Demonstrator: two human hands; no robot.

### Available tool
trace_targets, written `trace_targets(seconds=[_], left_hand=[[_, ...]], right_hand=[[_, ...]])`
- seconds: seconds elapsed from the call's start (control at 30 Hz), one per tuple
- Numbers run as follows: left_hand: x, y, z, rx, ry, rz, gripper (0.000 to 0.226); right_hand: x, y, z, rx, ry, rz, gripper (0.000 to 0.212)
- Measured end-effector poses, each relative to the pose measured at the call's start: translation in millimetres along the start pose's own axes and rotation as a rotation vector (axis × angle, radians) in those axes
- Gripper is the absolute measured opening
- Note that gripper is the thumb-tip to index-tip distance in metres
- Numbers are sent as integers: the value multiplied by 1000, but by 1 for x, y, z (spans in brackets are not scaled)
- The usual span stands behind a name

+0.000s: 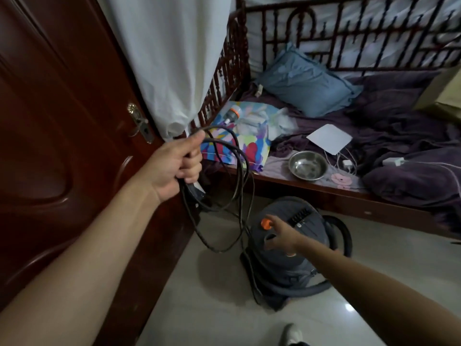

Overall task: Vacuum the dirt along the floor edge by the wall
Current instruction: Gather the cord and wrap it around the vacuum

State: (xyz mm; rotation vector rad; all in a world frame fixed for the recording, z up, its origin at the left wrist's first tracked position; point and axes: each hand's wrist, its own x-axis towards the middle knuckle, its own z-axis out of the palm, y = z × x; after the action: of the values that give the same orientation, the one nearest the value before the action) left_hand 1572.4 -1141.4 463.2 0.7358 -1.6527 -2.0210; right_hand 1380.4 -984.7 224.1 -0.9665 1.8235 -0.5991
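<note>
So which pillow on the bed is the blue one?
The blue pillow leaning against the bed rail; the other pillow, by the bed's front edge, is dark purple.

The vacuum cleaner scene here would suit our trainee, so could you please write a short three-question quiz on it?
1. True or false: the left hand is closed around loops of black power cord.
2. Which item lies on the bed? A) a metal bowl B) a kettle C) a shoe
3. Fill in: the right hand reaches over the top of the grey ____, near its orange knob.

Key
1. True.
2. A.
3. Vacuum cleaner; it stands on the tiled floor beside the bed.
</note>
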Motion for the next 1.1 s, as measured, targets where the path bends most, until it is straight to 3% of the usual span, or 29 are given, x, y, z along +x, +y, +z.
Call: trace_targets(seconds=[0.07,0.1,0.13,0.23,0.33,0.43,0.53,0.6,0.7,0.77,0.9,1.1], left_hand=[[9,16,-9,-31,-14,16,38],[14,24,-14,-50,-16,20,39],[18,31,-18,-68,-11,23,40],[35,52,-34,-107,42,45,42],[55,65,-57,-106,136,52,41],[75,66,-84,-75,227,38,41],[93,60,-115,-133,319,45,43],[109,49,-131,-132,342,29,43],[139,16,-140,-15,353,-44,40],[161,-14,-135,84,304,-82,38],[202,-71,-124,213,128,-132,31],[232,-126,-113,438,-182,-287,11]], right_hand=[[19,-6,22,-53,-131,36,112],[29,-11,35,-11,-173,23,110],[40,-18,47,63,-190,9,97],[69,-36,76,175,-134,-24,18],[87,-10,64,-5,-52,52,31],[88,62,13,-227,80,290,30],[67,141,-35,-431,126,488,53],[55,174,-50,-416,145,572,65],[56,177,-60,-375,239,632,37],[62,149,-64,-392,221,577,11],[83,70,-62,-447,160,295,26],[80,-63,-29,-698,336,-123,12]])
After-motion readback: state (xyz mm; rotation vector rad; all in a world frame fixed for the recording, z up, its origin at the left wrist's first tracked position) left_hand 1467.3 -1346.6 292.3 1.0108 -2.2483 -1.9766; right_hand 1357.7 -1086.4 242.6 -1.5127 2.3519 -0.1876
